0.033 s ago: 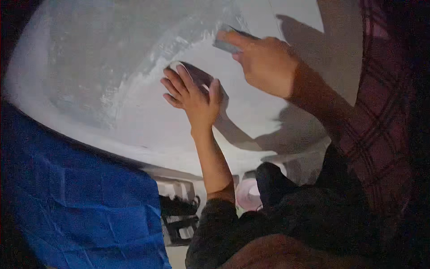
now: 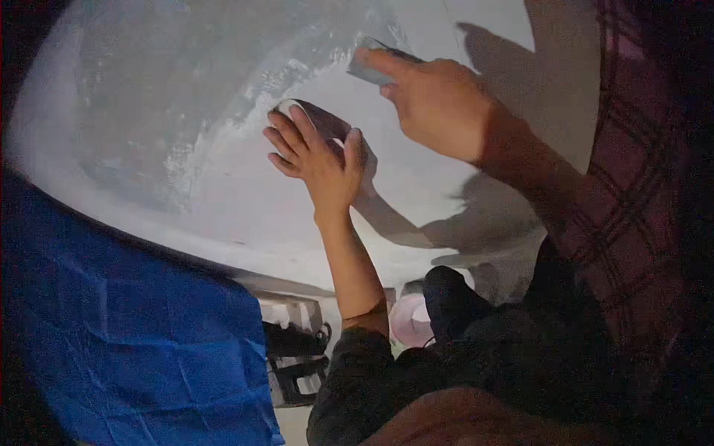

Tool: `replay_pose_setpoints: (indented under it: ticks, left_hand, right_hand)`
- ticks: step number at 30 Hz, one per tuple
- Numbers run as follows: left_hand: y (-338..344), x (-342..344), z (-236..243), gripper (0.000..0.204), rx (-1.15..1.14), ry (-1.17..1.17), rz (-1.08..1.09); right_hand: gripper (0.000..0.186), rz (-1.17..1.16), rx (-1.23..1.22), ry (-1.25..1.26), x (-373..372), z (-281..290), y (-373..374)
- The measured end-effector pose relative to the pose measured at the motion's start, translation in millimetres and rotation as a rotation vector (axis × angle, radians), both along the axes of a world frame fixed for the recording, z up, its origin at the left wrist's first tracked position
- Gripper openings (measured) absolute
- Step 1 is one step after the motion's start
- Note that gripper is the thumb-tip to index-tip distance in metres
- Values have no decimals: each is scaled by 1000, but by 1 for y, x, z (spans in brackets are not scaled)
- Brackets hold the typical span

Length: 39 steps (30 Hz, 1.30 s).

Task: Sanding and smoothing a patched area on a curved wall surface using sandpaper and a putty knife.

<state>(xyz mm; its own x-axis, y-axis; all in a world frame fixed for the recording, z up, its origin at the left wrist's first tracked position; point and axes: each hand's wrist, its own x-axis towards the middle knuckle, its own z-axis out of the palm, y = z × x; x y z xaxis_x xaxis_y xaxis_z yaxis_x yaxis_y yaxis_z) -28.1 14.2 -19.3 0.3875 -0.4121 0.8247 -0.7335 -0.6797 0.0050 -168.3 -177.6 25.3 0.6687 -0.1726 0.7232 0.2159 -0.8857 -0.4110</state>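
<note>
Curved white-and-grey panel [image 2: 245, 171], right hand [image 2: 446, 111] clamped on flat grey block [image 2: 364, 72]; left hand [image 2: 321, 160] splayed, can't tell if it's holding anything tbh.

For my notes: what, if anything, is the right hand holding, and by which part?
The right hand holds a flat grey tool by its wrist-side end, finger along its face.

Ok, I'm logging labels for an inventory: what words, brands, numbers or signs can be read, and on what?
None can be read: no lettering shows on the grey block in the right hand, the pale curved surface or the blue sheet. The pink round thing is too blurred to tell.
</note>
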Motion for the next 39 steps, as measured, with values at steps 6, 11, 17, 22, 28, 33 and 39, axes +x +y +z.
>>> replay_pose_setpoints:
  ticks: [6,11,17,22,28,33,39]
  left_hand:
    - [1,-3,3,104,2,6,-16]
    - [0,-4,6,104,3,30,-30]
    - [2,-3,5,104,-12,28,-28]
    - [4,-2,5,102,-10,23,-7]
    - [2,-7,6,93,-71,2,-83]
    - [-14,-1,25,73,-218,-185,-152]
    - [-30,-9,59,58,-81,-279,-98]
  right_hand:
    - [47,-12,71,-41,-3,0,7]
    - [45,-14,58,-76,2,-1,9]
    - [45,-12,68,30,1,0,11]
    - [52,280,206,10,-16,-46,-9]
    - [62,366,609,385,-71,-206,4]
    - [69,445,769,820,-110,-260,9]
    - [71,351,578,644,-121,-242,-13]
